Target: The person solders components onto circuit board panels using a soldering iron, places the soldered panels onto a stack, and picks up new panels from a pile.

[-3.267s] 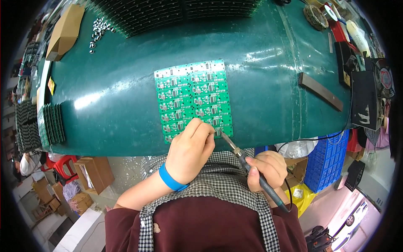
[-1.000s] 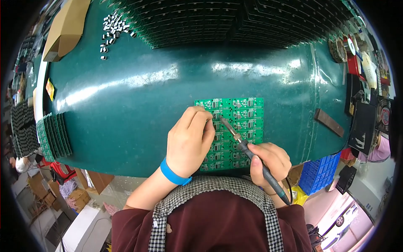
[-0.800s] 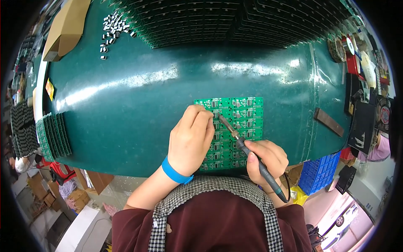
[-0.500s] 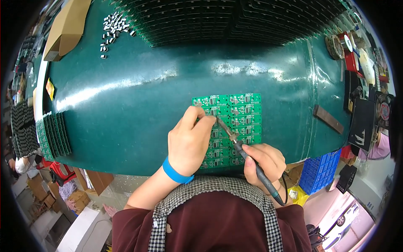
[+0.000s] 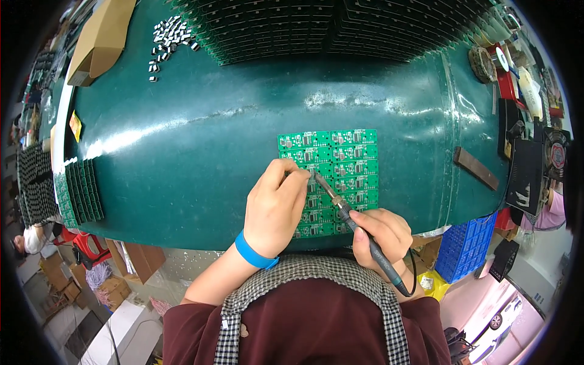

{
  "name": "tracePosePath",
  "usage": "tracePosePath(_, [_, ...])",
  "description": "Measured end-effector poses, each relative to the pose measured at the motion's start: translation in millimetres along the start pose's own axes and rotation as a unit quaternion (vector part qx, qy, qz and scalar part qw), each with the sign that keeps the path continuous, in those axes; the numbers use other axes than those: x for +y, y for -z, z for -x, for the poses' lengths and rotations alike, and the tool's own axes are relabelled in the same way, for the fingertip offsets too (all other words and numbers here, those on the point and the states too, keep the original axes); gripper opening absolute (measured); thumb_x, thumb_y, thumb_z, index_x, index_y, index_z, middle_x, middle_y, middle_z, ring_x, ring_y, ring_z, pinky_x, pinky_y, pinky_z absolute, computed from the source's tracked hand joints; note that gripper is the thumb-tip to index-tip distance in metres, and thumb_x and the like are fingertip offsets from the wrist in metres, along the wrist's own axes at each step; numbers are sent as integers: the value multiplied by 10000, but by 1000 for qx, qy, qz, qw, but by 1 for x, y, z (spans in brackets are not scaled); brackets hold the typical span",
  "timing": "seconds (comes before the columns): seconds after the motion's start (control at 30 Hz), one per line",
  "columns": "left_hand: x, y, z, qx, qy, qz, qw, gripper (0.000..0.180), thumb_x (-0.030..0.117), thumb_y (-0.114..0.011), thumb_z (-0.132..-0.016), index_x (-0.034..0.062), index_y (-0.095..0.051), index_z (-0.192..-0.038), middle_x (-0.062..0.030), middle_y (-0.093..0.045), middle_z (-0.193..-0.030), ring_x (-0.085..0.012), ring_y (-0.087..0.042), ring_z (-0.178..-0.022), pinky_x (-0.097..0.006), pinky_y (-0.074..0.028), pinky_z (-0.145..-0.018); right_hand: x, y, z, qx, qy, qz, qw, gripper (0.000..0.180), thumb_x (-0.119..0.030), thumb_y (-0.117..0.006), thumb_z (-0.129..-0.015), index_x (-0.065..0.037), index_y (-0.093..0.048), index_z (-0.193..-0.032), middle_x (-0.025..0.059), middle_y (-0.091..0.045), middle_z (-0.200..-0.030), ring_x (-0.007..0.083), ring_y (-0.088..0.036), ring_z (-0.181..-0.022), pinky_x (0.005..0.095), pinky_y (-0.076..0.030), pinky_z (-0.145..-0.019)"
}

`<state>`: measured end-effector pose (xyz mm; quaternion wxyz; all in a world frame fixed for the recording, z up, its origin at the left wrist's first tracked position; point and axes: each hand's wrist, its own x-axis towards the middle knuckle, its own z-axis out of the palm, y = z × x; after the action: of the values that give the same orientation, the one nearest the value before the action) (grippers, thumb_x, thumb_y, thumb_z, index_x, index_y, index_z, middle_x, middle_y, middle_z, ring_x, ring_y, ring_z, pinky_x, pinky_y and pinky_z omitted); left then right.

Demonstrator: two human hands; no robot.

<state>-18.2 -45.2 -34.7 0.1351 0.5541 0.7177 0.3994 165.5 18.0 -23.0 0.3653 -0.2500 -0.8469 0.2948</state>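
A green panel of joined circuit boards (image 5: 354,153) lies flat on the bench in front of me, its small boards in two columns. My right hand (image 5: 384,236) grips a soldering iron (image 5: 372,246) like a pen, with its metal tip down at the left column of the panel. Over the panel's left side, my left hand (image 5: 275,198) has thumb and fingers pinched together close to that tip. Whatever sits between those fingertips is hidden. A blue band (image 5: 255,250) circles my left wrist.
Tall rows of stacked circuit boards (image 5: 274,36) stand at the back. Small metal-cased parts (image 5: 170,33) lie at far left beside a cardboard box (image 5: 100,42). More upright boards (image 5: 79,191) stand at the left edge. A dark bar (image 5: 476,168) rests on the right.
The whole view has shifted slightly. Against the panel, my left fingertips and the soldering iron's tip have moved a little nearer to me. Both hands keep the same grip.
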Motion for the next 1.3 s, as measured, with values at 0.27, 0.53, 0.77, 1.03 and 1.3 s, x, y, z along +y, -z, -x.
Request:
tracePosePath(0.27, [13, 11, 12, -67, 86, 17, 994, 184, -37, -666, -738, 22, -579, -890, -109, -563, -899, -283, -602, -759, -359, -503, -632, -5, 12, 5, 4, 8, -12, 1000, 179, -47, -631, -730, 4, -675, -896, 86, -615, -695, 200, -610, -535, 289, -484, -468])
tracePosePath(0.53, [8, 3, 16, -21, 31, 6, 999, 168, -58, -660, -754, 23, -605, -891, -87, -598, -905, -208, -574, -649, -296, -459, -534, -3, 6, 12, -3, 20, -8, 1000, 188, -59, -637, -720, -3, -676, -896, 80, -620, -702, 194, -614, -539, 283, -482, -469])
tracePosePath(0.77, [11, 4, 18, -23, 12, -24, 999, 134, -32, -672, -767, 28, -639, -883, -87, -584, -915, -218, -583, -667, -315, -475, -580, -7, 6, 16, -1, 21, -5, 1000, 189, -60, -638, -714, -11, -681, -892, 64, -622, -696, 184, -618, -546, 275, -485, -473])
tracePosePath(1.03, [17, 10, 24, -39, 31, -5, 999, 147, -33, -658, -769, 30, -614, -894, -87, -574, -892, -239, -579, -685, -332, -477, -592, -9, 12, 21, 7, 18, -10, 1000, 200, -41, -647, -696, -4, -683, -889, 78, -631, -702, 196, -621, -549, 281, -495, -483])
tracePosePath(1.3, [11, 8, 27, 8, 7, -12, 1000, 150, -50, -658, -765, 33, -592, -872, -65, -605, -875, -144, -446, -517, -271, -373, -468, -7, 4, 16, 8, 14, 5, 1000, 202, -27, -657, -696, 10, -679, -893, 91, -629, -699, 210, -622, -546, 291, -502, -491])
